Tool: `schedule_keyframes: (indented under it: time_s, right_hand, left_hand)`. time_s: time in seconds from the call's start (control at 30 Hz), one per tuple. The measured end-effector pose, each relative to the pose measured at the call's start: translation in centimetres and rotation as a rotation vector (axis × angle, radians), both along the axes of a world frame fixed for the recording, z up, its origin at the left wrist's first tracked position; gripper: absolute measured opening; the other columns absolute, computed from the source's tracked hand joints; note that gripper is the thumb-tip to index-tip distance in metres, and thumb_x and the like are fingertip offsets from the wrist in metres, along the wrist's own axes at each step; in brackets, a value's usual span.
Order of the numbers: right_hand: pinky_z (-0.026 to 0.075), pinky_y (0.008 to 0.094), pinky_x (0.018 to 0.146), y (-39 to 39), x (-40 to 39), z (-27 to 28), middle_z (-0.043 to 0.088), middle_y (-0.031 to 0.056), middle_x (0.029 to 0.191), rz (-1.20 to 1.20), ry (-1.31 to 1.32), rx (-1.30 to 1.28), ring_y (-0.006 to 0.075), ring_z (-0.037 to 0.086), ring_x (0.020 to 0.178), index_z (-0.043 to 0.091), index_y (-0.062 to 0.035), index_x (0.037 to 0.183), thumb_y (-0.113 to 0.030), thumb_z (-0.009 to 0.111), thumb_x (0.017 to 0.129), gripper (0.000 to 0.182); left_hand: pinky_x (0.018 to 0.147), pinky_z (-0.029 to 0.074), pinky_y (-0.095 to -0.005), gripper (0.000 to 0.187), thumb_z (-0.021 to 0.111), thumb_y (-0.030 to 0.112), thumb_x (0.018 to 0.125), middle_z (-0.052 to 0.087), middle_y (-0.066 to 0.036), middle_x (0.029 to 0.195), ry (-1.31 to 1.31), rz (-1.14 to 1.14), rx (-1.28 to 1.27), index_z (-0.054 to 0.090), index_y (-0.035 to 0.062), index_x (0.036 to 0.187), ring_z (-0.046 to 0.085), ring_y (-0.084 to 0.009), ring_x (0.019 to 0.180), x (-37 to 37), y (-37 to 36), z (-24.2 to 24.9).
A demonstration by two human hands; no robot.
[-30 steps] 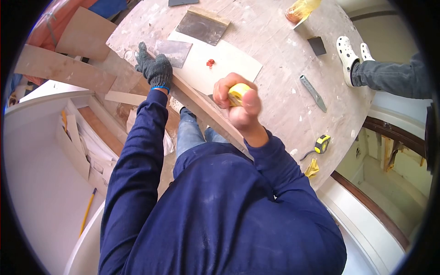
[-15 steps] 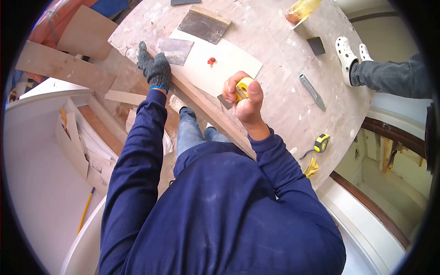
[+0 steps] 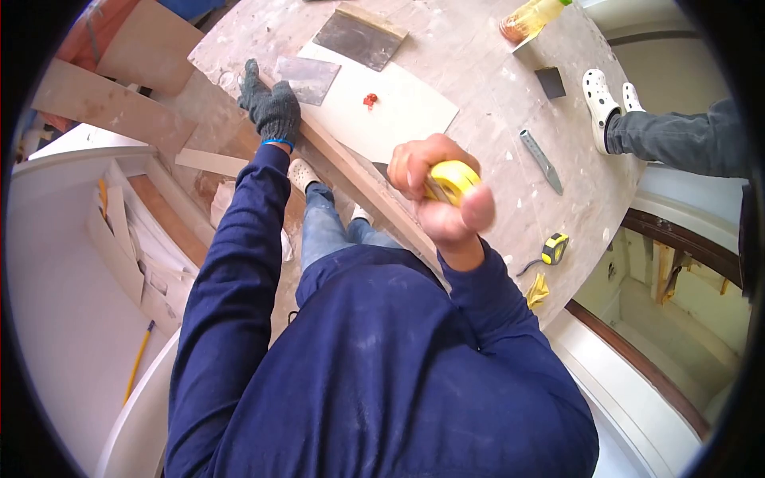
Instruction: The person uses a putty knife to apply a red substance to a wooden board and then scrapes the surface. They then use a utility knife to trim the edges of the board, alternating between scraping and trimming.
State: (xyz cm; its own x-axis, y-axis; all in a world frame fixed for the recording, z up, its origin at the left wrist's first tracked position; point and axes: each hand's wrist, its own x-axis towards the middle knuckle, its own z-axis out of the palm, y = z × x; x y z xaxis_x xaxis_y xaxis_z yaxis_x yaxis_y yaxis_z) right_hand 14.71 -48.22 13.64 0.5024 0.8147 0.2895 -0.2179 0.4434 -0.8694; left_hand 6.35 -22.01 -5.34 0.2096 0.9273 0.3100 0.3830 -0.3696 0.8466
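My left hand (image 3: pixel 273 107), in a dark grey knitted glove, lies at the table's long wooden edge (image 3: pixel 351 169). One finger stretches forward and the thumb stands apart from it. Bare and raised above the table, my right hand (image 3: pixel 441 191) is closed around a yellow ring-shaped roll (image 3: pixel 456 177), which looks like tape. Beyond it, a white sheet (image 3: pixel 398 99) bears a small red object (image 3: pixel 370 100). A grey flat plate (image 3: pixel 309 80) and a dark plate with a wooden strip (image 3: pixel 362 38) lie near that sheet.
On the right side of the table (image 3: pixel 478 72) are a grey knife-like tool (image 3: pixel 542 162), a tape measure (image 3: pixel 555 248), a dark square (image 3: pixel 550 82) and a bottle (image 3: pixel 532 20). Another person's leg (image 3: pixel 677 139) stands at right. Boards (image 3: pixel 115 99) lean at left.
My right hand has moved right and slightly down in view, nearer the camera, with the yellow roll still in it. My left hand stays at the table edge.
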Motion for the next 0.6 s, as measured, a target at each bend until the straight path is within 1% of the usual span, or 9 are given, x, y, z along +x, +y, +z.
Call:
schedule_keyframes:
  time_s: [0.07, 0.13, 0.17, 0.2, 0.33, 0.43, 0.53, 0.57, 0.6]
  right_hand:
    - [0.030, 0.0236, 0.053, 0.0, -1.0, -0.1, 0.048, 0.0003, 0.064, -0.028, 0.015, 0.048, 0.0068, 0.040, 0.058, 0.054, -0.0043, 0.076, -0.070, 0.054, 0.089, 0.067]
    - [0.029, 0.0240, 0.053, -0.5, -1.6, -6.2, 0.047, -0.0016, 0.065, -0.009, 0.047, -0.316, 0.0065, 0.040, 0.059, 0.055, -0.0048, 0.075, -0.066, 0.057, 0.089, 0.063]
    - [0.029, 0.0236, 0.053, -0.7, -1.4, -7.7, 0.046, -0.0036, 0.065, -0.029, -0.089, -0.333, 0.0052, 0.038, 0.060, 0.055, -0.0053, 0.075, -0.063, 0.057, 0.090, 0.060]
    - [0.029, 0.0236, 0.053, -0.2, -0.9, -7.5, 0.046, -0.0036, 0.065, -0.024, -0.096, -0.330, 0.0052, 0.038, 0.060, 0.055, -0.0053, 0.075, -0.063, 0.057, 0.090, 0.060]
    - [0.029, 0.0237, 0.053, 0.0, -0.6, -5.7, 0.045, -0.0032, 0.064, -0.017, 0.050, -0.331, 0.0059, 0.036, 0.058, 0.056, -0.0053, 0.075, -0.067, 0.056, 0.090, 0.064]
    - [0.029, 0.0236, 0.052, 0.5, -0.9, -0.8, 0.047, -0.0012, 0.064, -0.014, 0.071, -0.035, 0.0065, 0.036, 0.056, 0.055, -0.0048, 0.076, -0.071, 0.053, 0.090, 0.068]
    - [0.029, 0.0237, 0.052, 0.2, -1.4, -1.4, 0.047, -0.0014, 0.064, -0.028, 0.020, -0.075, 0.0064, 0.036, 0.056, 0.055, -0.0050, 0.076, -0.070, 0.054, 0.090, 0.067]
    - [0.029, 0.0237, 0.052, -0.1, -1.7, -5.1, 0.046, -0.0015, 0.064, -0.002, 0.066, -0.233, 0.0066, 0.037, 0.056, 0.055, -0.0050, 0.076, -0.070, 0.054, 0.090, 0.066]
    - [0.028, 0.0228, 0.052, 0.4, -1.9, -5.7, 0.044, -0.0022, 0.063, -0.043, -0.041, -0.244, 0.0060, 0.036, 0.056, 0.055, -0.0050, 0.075, -0.068, 0.053, 0.091, 0.065]
  left_hand:
    - [0.122, 0.011, -0.0489, 0.069, 0.062, 0.015, 0.078, 0.040, -0.029, 0.150, -0.013, 0.003, -0.009, 0.045, 0.0047, 0.145, 0.029, -0.0413, 0.145, 0.0, -0.1, 0.1]
    - [0.122, 0.011, -0.0486, 0.069, 0.062, 0.015, 0.078, 0.038, -0.031, 0.150, -0.030, 0.004, -0.012, 0.046, 0.0042, 0.144, 0.028, -0.0414, 0.145, 0.3, -0.2, 0.3]
    - [0.119, 0.020, -0.0467, 0.065, 0.064, 0.014, 0.079, 0.044, -0.029, 0.146, 0.129, 0.083, 0.050, 0.050, 0.0028, 0.141, 0.036, -0.0414, 0.141, 0.7, -0.3, 0.4]
    - [0.117, 0.030, -0.0449, 0.062, 0.067, 0.013, 0.079, 0.051, -0.028, 0.142, 0.285, 0.173, 0.113, 0.054, 0.0015, 0.139, 0.043, -0.0414, 0.137, 0.9, -0.3, 0.3]
    - [0.117, 0.028, -0.0465, 0.061, 0.068, 0.015, 0.080, 0.050, -0.030, 0.141, 0.189, 0.115, 0.057, 0.055, 0.0039, 0.138, 0.041, -0.0432, 0.138, 0.7, 0.4, 0.0]
    - [0.117, 0.028, -0.0462, 0.061, 0.069, 0.017, 0.080, 0.049, -0.031, 0.141, 0.169, 0.087, 0.103, 0.055, 0.0035, 0.138, 0.041, -0.0438, 0.137, -0.1, 0.2, -0.4]
    - [0.117, 0.028, -0.0463, 0.060, 0.068, 0.016, 0.080, 0.050, -0.031, 0.141, 0.128, 0.081, 0.080, 0.055, 0.0034, 0.138, 0.041, -0.0438, 0.137, 0.2, -0.2, 0.0]
    - [0.117, 0.028, -0.0464, 0.060, 0.068, 0.015, 0.080, 0.049, -0.031, 0.141, 0.195, 0.105, 0.090, 0.055, 0.0035, 0.138, 0.041, -0.0440, 0.137, 0.3, -0.4, 0.4]
    - [0.117, 0.028, -0.0465, 0.060, 0.068, 0.014, 0.080, 0.049, -0.031, 0.142, 0.260, 0.131, 0.099, 0.055, 0.0036, 0.137, 0.040, -0.0441, 0.137, 0.4, -0.5, 0.5]
